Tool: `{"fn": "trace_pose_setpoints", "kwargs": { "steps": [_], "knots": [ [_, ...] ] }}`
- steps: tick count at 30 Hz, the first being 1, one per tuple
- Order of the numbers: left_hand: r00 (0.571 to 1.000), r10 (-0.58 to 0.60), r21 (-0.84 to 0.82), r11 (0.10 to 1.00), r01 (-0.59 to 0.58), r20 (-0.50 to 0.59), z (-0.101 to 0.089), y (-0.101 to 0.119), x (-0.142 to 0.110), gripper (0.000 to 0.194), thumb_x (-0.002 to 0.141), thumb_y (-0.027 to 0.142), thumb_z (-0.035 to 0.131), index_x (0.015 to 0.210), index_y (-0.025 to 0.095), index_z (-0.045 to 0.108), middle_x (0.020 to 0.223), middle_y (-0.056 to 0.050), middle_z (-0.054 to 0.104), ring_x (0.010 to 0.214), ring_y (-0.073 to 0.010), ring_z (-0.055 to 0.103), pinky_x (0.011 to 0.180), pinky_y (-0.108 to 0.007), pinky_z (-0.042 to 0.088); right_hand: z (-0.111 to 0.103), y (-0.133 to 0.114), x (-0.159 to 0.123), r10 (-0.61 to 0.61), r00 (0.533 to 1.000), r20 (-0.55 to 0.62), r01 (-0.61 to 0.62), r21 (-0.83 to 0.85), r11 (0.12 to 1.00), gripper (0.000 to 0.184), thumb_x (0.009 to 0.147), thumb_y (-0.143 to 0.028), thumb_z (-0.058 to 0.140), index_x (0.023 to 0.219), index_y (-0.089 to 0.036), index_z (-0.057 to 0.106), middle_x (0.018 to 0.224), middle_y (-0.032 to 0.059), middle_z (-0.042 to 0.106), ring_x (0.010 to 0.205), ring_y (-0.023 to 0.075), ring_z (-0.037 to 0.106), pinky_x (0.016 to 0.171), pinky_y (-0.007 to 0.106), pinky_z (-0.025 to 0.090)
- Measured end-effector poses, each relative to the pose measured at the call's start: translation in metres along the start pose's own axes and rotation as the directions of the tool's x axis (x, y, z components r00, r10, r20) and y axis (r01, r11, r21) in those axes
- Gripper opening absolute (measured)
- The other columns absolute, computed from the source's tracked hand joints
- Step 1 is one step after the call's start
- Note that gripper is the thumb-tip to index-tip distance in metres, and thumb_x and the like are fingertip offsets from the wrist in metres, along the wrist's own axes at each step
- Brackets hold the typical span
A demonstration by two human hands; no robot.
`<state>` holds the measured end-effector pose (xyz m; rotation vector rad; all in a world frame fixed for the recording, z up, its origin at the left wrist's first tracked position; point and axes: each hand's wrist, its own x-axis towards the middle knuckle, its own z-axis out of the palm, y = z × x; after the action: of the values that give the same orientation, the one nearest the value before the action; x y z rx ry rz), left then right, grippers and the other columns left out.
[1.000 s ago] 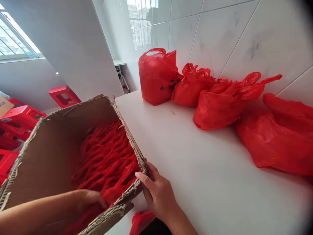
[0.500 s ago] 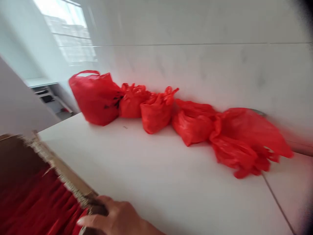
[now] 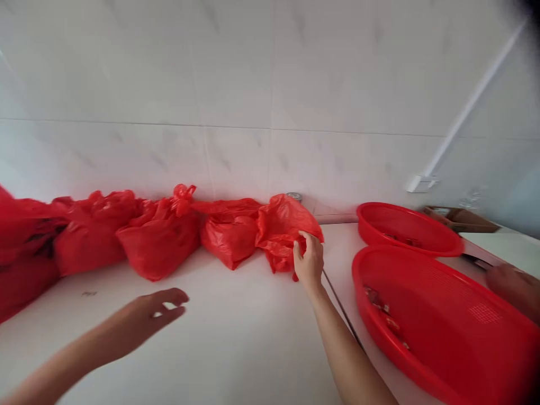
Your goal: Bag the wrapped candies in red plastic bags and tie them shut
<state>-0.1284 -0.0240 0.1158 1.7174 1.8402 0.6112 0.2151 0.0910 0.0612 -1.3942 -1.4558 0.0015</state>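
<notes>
Half curled, left hand [image 3: 143, 318], empty | right hand [image 3: 310, 261], loosely curled at rightmost red bag [image 3: 289, 216], hold unclear

The light is soft and rather grey, a little bluish at the left end of the wall [image 3: 236, 67]. A pink glow lies above the red bags [image 3: 158, 250], which carry small shiny spots. On the counter [image 3: 219, 349] the shadows are faint. The near basin [image 3: 426, 315] looks stretched, and the right corners become dark.
</notes>
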Motion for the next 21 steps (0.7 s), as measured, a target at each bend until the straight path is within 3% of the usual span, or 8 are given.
{"fn": "trace_pose_setpoints", "kwargs": {
  "steps": [2,4,7,10,14,17,21],
  "knots": [
    [0.971,0.115,-0.071,0.992,-0.103,0.210,0.035,0.035,0.020,0.034,0.079,0.049,0.062,0.102,0.026,0.071,0.106,-0.001,0.073,0.092,-0.0228,0.066,0.080,-0.029,0.049,0.000,0.020,0.013,0.061,0.998,-0.014,-0.061,-0.037,0.997,0.036,0.090,-0.037,0.047,0.114,-0.013,0.059,0.114,0.0160,0.062,0.106,0.0278,0.055,0.091,0.045,0.044],
    [0.947,0.202,-0.136,0.976,-0.172,0.251,0.073,0.069,0.035,0.035,0.081,0.051,0.057,0.102,0.026,0.069,0.110,-0.002,0.071,0.095,-0.0223,0.065,0.083,-0.029,0.049,0.002,0.029,0.018,0.078,0.997,0.016,-0.077,-0.048,0.996,0.027,0.088,-0.038,0.050,0.095,-0.017,0.065,0.098,0.0112,0.066,0.094,0.0250,0.059,0.086,0.040,0.046],
    [0.947,0.242,-0.242,0.952,-0.189,0.211,0.119,0.102,0.044,0.042,0.085,0.053,0.047,0.113,0.025,0.061,0.124,-0.006,0.064,0.101,-0.0208,0.063,0.089,-0.031,0.048,0.006,0.030,0.019,0.094,0.995,0.027,-0.093,-0.046,0.995,0.028,0.093,-0.037,0.044,0.089,-0.019,0.065,0.095,0.0079,0.067,0.090,0.0217,0.059,0.083,0.035,0.046],
    [0.971,0.203,-0.319,0.935,-0.155,0.124,0.146,0.110,0.045,0.049,0.088,0.054,0.037,0.121,0.021,0.051,0.133,-0.012,0.055,0.106,-0.0211,0.060,0.092,-0.035,0.047,0.009,0.028,0.022,0.119,0.992,0.041,-0.116,-0.061,0.991,0.028,0.091,-0.041,0.050,0.099,-0.018,0.065,0.101,0.0103,0.067,0.096,0.0262,0.058,0.084,0.040,0.045],
    [0.987,0.153,-0.374,0.919,-0.125,0.046,0.157,0.100,0.043,0.051,0.086,0.057,0.039,0.117,0.018,0.050,0.135,-0.016,0.051,0.109,-0.0239,0.059,0.091,-0.037,0.048,0.009,0.019,0.030,0.115,0.989,0.098,-0.109,-0.062,0.992,0.016,0.081,-0.032,0.065,0.079,-0.017,0.067,0.109,0.0151,0.065,0.104,0.0334,0.056,0.089,0.051,0.041],
    [0.992,0.108,-0.444,0.887,-0.124,-0.063,0.151,0.094,0.039,0.054,0.081,0.063,0.048,0.115,0.020,0.054,0.136,-0.015,0.052,0.114,-0.0268,0.057,0.093,-0.039,0.048,-0.001,-0.007,0.022,0.032,0.996,0.085,-0.035,0.031,0.999,0.018,0.091,-0.030,0.054,0.093,-0.019,0.068,0.120,0.0102,0.061,0.113,0.0243,0.054,0.097,0.041,0.041],
    [0.990,0.009,-0.648,0.755,-0.099,-0.141,0.142,0.086,0.024,0.056,0.078,0.065,0.055,0.113,0.023,0.064,0.129,-0.010,0.062,0.118,-0.0306,0.057,0.094,-0.043,0.052,-0.018,-0.054,-0.028,-0.197,0.961,0.196,0.108,0.389,0.915,0.017,0.091,-0.028,0.053,0.098,-0.023,0.067,0.115,0.0041,0.064,0.109,0.0159,0.057,0.097,0.029,0.044]
  ]
}}
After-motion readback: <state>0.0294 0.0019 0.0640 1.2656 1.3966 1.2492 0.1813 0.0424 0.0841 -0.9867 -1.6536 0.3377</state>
